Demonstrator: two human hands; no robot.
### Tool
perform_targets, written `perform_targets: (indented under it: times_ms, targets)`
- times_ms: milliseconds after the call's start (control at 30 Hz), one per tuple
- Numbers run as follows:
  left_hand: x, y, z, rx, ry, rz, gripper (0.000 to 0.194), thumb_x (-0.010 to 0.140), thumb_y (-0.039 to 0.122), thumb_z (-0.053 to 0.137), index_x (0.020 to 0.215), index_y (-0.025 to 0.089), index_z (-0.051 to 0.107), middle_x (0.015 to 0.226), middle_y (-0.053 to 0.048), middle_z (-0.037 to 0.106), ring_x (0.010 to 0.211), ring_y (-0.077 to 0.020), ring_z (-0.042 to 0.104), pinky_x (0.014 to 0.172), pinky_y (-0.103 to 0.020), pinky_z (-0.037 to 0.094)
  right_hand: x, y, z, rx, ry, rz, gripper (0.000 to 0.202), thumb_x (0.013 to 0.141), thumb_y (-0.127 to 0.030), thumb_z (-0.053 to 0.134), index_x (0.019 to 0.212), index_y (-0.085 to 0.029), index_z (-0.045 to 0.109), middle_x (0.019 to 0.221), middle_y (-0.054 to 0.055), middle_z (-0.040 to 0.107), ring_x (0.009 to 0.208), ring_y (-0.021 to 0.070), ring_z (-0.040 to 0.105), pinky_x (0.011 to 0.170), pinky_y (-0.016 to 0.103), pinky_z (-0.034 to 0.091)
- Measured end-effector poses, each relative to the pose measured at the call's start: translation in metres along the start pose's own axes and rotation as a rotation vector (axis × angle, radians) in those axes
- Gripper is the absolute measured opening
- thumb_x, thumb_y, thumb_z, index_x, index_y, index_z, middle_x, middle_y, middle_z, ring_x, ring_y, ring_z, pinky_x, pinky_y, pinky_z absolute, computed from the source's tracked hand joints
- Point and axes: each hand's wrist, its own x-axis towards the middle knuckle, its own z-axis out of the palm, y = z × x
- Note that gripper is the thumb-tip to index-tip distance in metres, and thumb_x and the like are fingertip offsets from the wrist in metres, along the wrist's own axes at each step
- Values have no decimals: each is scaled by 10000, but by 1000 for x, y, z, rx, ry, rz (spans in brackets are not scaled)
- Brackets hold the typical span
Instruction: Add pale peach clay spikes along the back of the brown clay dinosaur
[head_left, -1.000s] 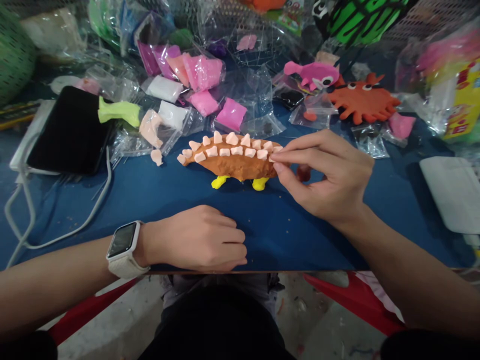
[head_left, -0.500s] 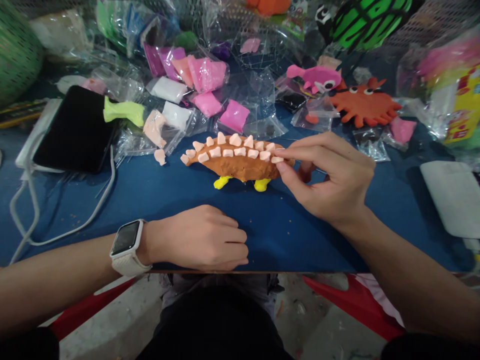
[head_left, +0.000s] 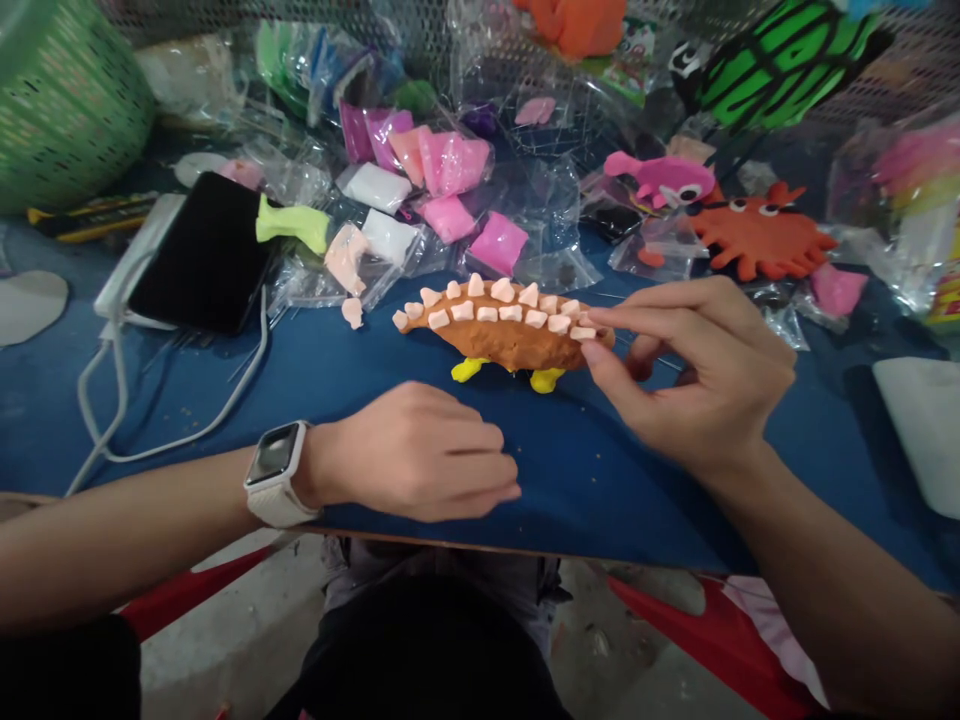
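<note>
Notably, the end plate [head_left: 583, 333] of the near pink row, partly covered by fingertips a second ago, now shows between thumb and index finger of the right hand [head_left: 697, 375]. These two fingers stand slightly apart around it; whether they grip or merely steady it cannot be told. Finding: the near row appears to reach almost to the right end of the brown clay figure [head_left: 510, 345], suggesting placement is well advanced. The figure sits on the blue surface [head_left: 555, 490], just above mid-frame, farther right than before — as does everything nearby, so the camera likely turned. Left hand [head_left: 412, 455], lower centre: unchanged, curled in a loose fist — nothing visible in it.
</note>
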Motion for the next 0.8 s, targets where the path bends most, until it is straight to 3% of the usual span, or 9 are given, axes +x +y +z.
perform_targets:
  times_ms: [100,167,200,300,367,467,600,700,800]
  targets:
    - [2,-15,-26,217,218,-136,119,1108,211,646,1052,209,750,818,31,757,683,-115,663,628,-270,482,-1,3,2,13,45,-19,397,946,-161,868,1273,-386,855,1088,28,832,519,122,558,521,397,540]
    - [2,-28,-45,325,298,-373,222,1112,167,536,1049,212,744,831,12,734,678,-119,604,662,-284,463,-1,4,2,21,77,-31,408,931,-157,880,1270,-385,867,1066,43,826,537,141,570,496,401,520]
    - [1,-34,-53,378,259,-483,252,1103,147,501,1012,207,729,823,-5,709,701,-135,595,697,-311,458,-1,4,2,27,101,-39,405,924,-159,883,1259,-386,872,1046,46,823,537,150,571,480,406,507]
    - [-10,-46,-67,695,-154,-709,241,1112,253,552,900,215,659,847,-33,676,659,-161,482,591,-358,217,1,4,1,24,135,-53,396,920,-154,869,1236,-393,870,1004,36,823,553,174,602,463,413,513]
    - [-21,-48,-68,821,-350,-757,257,1127,270,523,911,200,645,892,-68,672,658,-179,472,573,-349,173,1,5,1,14,143,-76,389,917,-146,866,1230,-378,861,994,28,823,556,162,611,463,394,534]
    - [-31,-44,-66,746,-470,-767,147,1117,206,531,1072,188,670,1003,-98,695,720,-201,561,589,-344,214,1,8,1,10,145,-109,363,903,-131,870,1198,-342,853,986,25,823,543,133,602,446,359,539]
    - [-30,-43,-67,675,-568,-757,207,1096,108,486,1153,130,684,1038,-121,708,751,-203,589,609,-340,281,2,8,4,8,160,-146,276,893,-160,873,1129,-301,851,955,24,819,538,123,603,410,328,505]
    - [-19,-45,-71,662,-424,-740,212,1129,150,512,1059,136,712,984,-91,683,747,-178,558,624,-335,307,1,5,3,-14,165,-95,283,930,-183,851,1149,-362,847,936,13,820,558,155,622,451,371,542]
    - [-3,-41,-69,516,-18,-654,192,1135,230,653,991,158,756,918,-50,685,802,-155,598,691,-310,417,-1,0,0,-25,184,-118,375,923,-175,871,1219,-405,846,929,6,829,587,183,652,481,401,564]
